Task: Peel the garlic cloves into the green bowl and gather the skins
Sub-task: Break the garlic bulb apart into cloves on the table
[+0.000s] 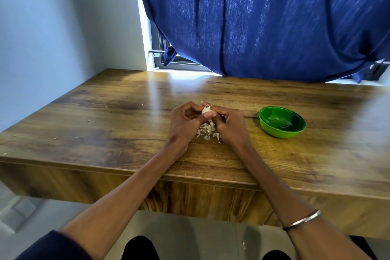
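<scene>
I see both hands raised just above the wooden table (118, 112): the left hand (185, 121) and right hand (229, 122) meet fingertip to fingertip, each grip pinching one garlic clove (205, 110) between them, wisps of skin sticking up from its top. Directly beneath the hands a small heap of garlic skins (207, 132) lies on the table. The green bowl (282, 121) sits well apart to the right of the right hand; I cannot tell whether it holds any cloves.

No legible writing

No text, label, brand, number or sign can be read on anything in view.
</scene>
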Demonstrator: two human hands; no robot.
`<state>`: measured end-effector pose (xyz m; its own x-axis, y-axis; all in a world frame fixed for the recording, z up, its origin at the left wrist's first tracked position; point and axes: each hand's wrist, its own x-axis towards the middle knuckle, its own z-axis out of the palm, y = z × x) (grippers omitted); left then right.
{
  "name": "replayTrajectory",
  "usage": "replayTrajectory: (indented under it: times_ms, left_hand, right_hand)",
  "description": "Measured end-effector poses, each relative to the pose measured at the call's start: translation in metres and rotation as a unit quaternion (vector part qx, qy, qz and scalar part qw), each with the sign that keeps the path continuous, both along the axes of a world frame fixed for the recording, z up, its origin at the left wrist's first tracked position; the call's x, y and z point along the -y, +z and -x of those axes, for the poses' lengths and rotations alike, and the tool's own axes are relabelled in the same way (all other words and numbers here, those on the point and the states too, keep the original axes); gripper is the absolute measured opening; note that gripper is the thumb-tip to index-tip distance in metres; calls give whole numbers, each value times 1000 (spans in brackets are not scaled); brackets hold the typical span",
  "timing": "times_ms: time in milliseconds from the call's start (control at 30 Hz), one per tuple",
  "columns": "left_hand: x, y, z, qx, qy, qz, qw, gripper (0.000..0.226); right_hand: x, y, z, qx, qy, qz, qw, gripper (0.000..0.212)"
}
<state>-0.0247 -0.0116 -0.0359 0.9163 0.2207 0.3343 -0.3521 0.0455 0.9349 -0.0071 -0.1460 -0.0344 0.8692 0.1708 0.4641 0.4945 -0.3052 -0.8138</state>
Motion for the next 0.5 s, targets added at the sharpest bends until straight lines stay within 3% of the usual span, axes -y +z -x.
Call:
replayTrajectory:
  times_ms: [500]
  left_hand:
    - [-5,-3,-6,2,-15,-32,999,9]
  right_hand:
    - [0,0,0,-12,6,-28,1000,30]
